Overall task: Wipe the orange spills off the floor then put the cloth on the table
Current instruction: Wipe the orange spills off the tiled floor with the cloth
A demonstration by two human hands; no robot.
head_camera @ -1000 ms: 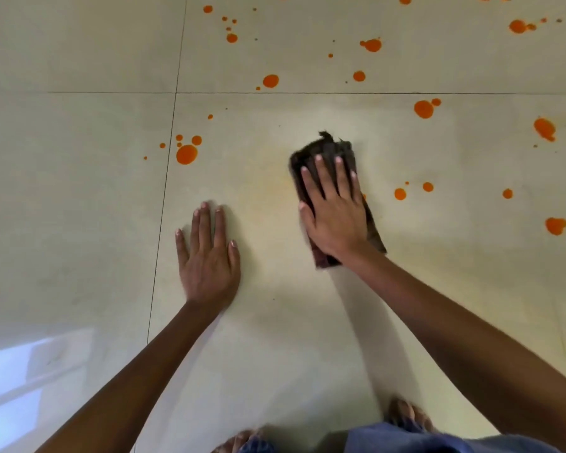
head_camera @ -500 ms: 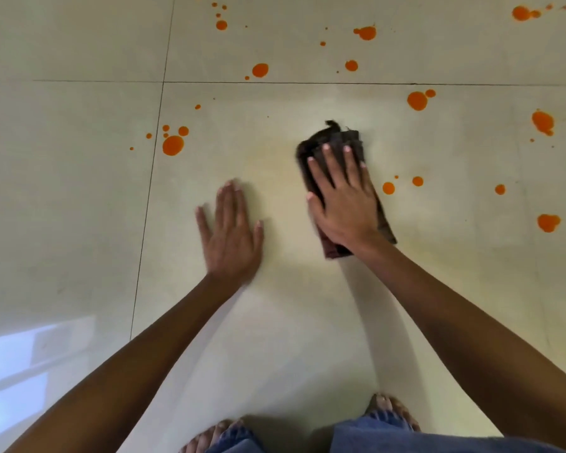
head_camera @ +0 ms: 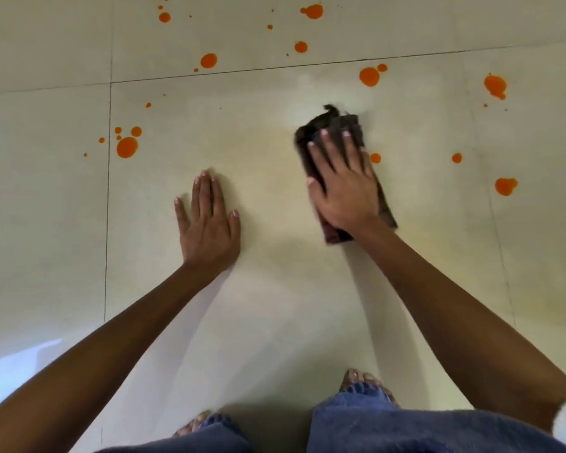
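A dark folded cloth (head_camera: 335,125) lies on the cream tiled floor (head_camera: 275,305). My right hand (head_camera: 342,188) presses flat on it with straight fingers, covering most of it. My left hand (head_camera: 209,227) rests flat on the bare floor to the left of the cloth, fingers straight. Orange spills dot the floor: a small drop (head_camera: 375,157) touches the cloth's right edge, a large blot (head_camera: 127,147) with smaller drops lies to the far left, and others (head_camera: 369,76) sit beyond the cloth. The tile around the cloth shows a faint yellowish smear.
More orange blots lie at the right (head_camera: 505,186) and upper right (head_camera: 495,86), and past the tile joint at the top (head_camera: 209,60). My bare feet (head_camera: 356,380) and blue trouser legs (head_camera: 406,426) are at the bottom. No table is in view.
My right hand has slid the cloth to the right, onto the small drop beside it. My left hand shifted right on the floor and now lies flat again.
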